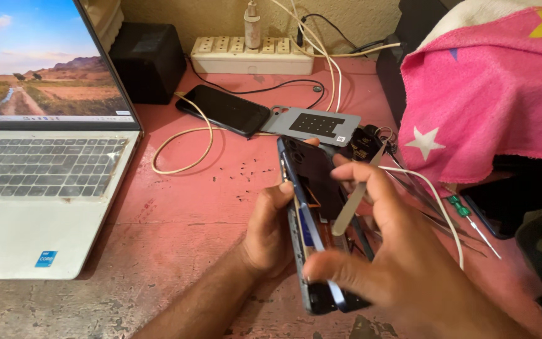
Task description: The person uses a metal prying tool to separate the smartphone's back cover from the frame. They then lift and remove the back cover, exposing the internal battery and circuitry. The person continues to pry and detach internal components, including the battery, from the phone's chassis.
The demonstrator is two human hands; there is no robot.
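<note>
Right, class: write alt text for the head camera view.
Left hand holds an opened smartphone on edge while the right hand works metal tweezers inside it, above a pink table with a laptop.

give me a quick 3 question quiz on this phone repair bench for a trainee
1. True or false: the opened phone lies flat on the table.
2. Which hand holds the metal tweezers? A) left hand B) right hand C) neither
3. Fill in: the intact black phone lies between the laptop and the grey ____.

Key
1. False: the left hand holds it tilted up on its edge.
2. B
3. plate, a flat grey panel with a dark patch.
</note>
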